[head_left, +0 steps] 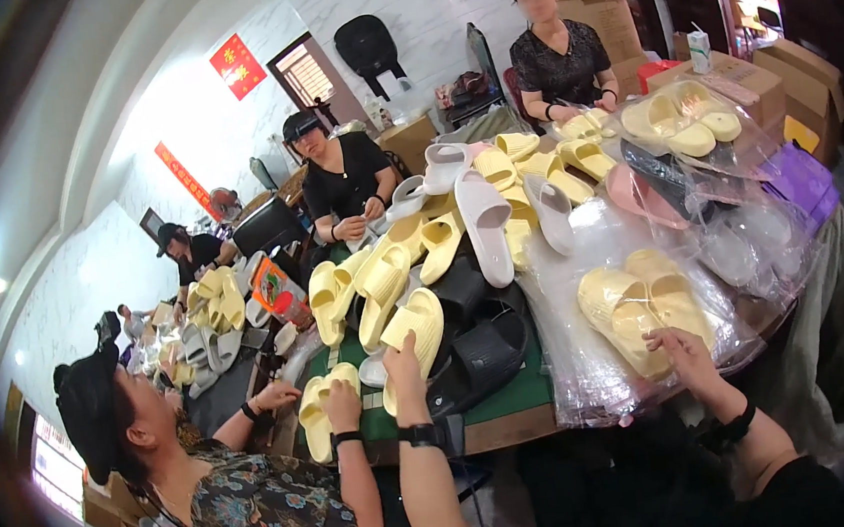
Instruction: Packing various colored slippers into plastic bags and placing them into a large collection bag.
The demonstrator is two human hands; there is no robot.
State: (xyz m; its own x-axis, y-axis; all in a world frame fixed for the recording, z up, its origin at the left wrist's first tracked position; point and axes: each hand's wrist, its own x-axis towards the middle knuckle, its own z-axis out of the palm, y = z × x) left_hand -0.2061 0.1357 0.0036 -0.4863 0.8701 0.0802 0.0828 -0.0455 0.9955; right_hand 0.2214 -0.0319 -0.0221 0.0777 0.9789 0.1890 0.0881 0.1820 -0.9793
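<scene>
My left hand (pixel 403 368) grips a pale yellow slide slipper (pixel 415 326) by its edge, at the near side of the table. My right hand (pixel 686 353) is loosely open with bent fingers, beside the heel end of a pair of yellow slippers (pixel 619 316). That pair lies on a stack of clear plastic bags (pixel 577 375); I cannot tell whether the fingers touch it. Black slippers (pixel 481 359) lie between my hands. Past them spreads a heap of yellow slippers (pixel 383 277) with several white slippers (pixel 483 220) among them.
At my left, a co-worker in a floral shirt (pixel 272 502) handles another yellow slipper (pixel 317 413). Other people sit around the table's far side. Bagged yellow slippers (pixel 686 120), a purple bag (pixel 802 185) and cardboard boxes (pixel 743 85) stand at the right.
</scene>
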